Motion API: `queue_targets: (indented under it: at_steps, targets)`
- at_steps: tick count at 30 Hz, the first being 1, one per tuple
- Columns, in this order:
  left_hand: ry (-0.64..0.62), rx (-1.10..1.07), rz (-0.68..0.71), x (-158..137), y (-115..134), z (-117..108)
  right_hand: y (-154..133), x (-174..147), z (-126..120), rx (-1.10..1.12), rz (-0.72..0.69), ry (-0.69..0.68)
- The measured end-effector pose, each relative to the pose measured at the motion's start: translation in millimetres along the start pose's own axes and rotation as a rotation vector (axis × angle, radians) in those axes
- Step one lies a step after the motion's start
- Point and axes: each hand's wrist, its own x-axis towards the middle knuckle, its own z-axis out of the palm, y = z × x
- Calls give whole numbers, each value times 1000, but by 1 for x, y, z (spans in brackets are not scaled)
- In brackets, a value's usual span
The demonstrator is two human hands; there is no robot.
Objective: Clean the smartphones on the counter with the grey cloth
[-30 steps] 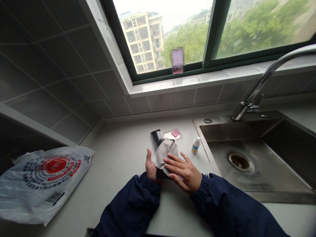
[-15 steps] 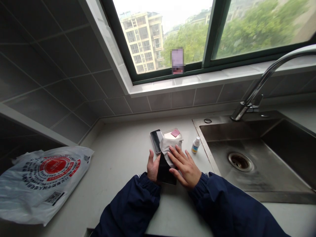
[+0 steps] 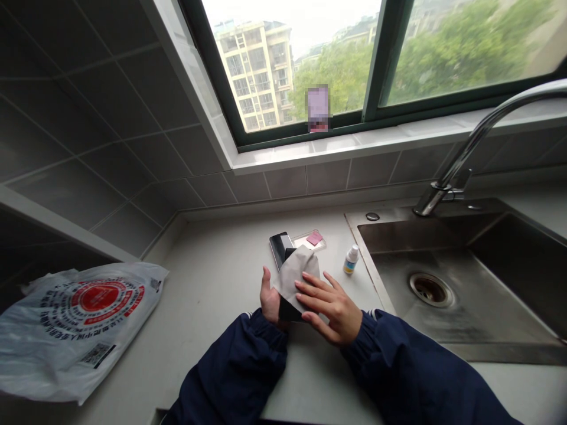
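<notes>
A dark, flat phone [image 3: 289, 311] rests in my left hand [image 3: 269, 300], thumb raised at its left side and the other fingers hidden beneath it. Over most of the phone lies a light grey cloth [image 3: 297, 268] with a zigzag-cut edge. My right hand [image 3: 331, 307] presses flat on the cloth, its fingers stretched out and apart. Just beyond the cloth, another phone [image 3: 280, 248] lies on the counter. Beside it sits a clear case [image 3: 302, 241] with a small pink square [image 3: 314, 238] on it. A small white bottle [image 3: 351, 260] stands upright to the right.
To the right is a steel sink [image 3: 381, 283] with a curved chrome tap [image 3: 465, 141]. A printed white plastic bag [image 3: 88, 330] lies at the left on the pale counter [image 3: 208, 265]. A window with a dark frame and a tiled wall stand behind.
The cloth has slid toward me and turned, uncovering more of the clear case and covering more of the held phone. My right hand's fingers have moved slightly toward me with it.
</notes>
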Motion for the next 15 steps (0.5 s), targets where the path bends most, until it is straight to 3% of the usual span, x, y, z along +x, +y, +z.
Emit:
queue_targets:
  at_steps: [5,15]
  targets:
    - [75,-7,12,-2,-2,4,-3,1,-3,78,-28,27]
    - [67,-14,24,0,-2,2,-2,1,-1,24,0,-16]
